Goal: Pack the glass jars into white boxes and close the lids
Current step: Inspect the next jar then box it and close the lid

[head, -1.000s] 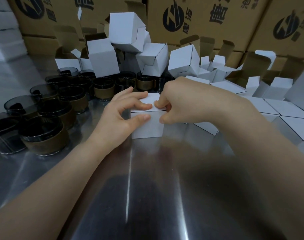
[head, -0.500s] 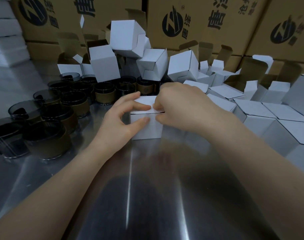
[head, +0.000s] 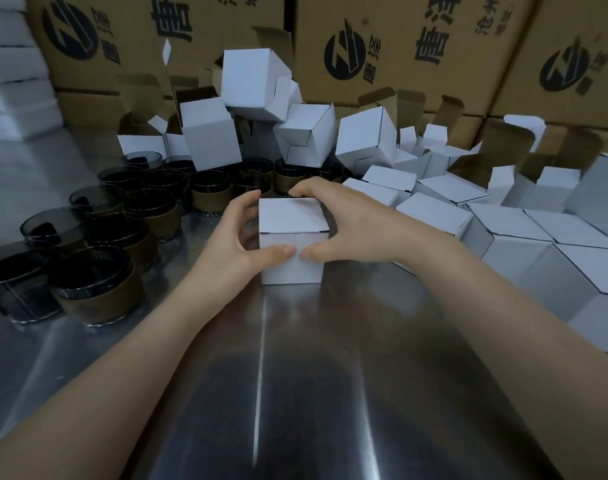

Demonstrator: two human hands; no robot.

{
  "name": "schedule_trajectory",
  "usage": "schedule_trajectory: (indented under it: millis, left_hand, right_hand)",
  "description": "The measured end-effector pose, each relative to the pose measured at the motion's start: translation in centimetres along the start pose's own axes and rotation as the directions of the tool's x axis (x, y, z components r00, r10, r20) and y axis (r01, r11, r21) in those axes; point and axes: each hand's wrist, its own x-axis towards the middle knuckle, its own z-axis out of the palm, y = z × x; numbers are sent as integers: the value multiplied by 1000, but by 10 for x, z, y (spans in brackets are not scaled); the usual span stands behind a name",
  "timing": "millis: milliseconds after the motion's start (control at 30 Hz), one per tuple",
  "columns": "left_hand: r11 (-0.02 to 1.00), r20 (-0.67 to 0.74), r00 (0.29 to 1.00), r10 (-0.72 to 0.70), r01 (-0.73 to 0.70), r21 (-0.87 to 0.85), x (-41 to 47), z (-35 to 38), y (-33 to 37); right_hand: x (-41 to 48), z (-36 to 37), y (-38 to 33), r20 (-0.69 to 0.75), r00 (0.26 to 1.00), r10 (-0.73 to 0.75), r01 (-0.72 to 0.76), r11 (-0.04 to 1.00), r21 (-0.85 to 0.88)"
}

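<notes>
White box (head: 291, 271) sits upright on the desk (head: 295, 393), dead ahead and bracketed by both hands. Lid (head: 290, 216) is down flat, with the tuck seam showing along the front top edge.

Left hand (head: 231, 245): half-spread, thumb pressed on the front face, fingers curled round the far left corner, so it grips the box. Right hand (head: 351, 225): mirror of that, thumb on the front face almost touching the left thumb, fingers hooked over the far top edge. It also has hold of the box and nothing else.

Key relation: the box is close to cubic, so there's no real long axis and orientation shouldn't matter for set-down. The closed boxes (head: 503, 233) lie just to the right, beside the right forearm, so the right hand is the nearer one for moving the box over there. The glass jars (head: 98, 285) stand to the left, close to the left hand, which makes it the likely one for the next jar. That's my read, not something the frame shows.

Versus half a second ago: both hands were on top of the lid, fingertips working the flap in. Now the top is bare, the lid is flush and the hands have dropped to the sides. The box hasn't shifted on the desk — it looks closed and ready to move.
</notes>
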Motion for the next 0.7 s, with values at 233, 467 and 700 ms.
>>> schedule_trajectory:
  millis: [233, 467, 700]
  left_hand:
    - [999, 22, 999, -29, 29, 24, 1, -2, 0]
    - [996, 29, 999, -26, 24, 81, 1, -1, -1]
    - [950, 27, 999, -44, 34, 312, 3, 1, -6]
  right_hand:
    - [2, 2, 4, -137, 989, -48, 50, 999, 10]
    - [2, -11, 4, -411, 908, 80, 38, 962, 270]
    - [0, -43, 19, -581, 701, 412, 32, 796, 604]
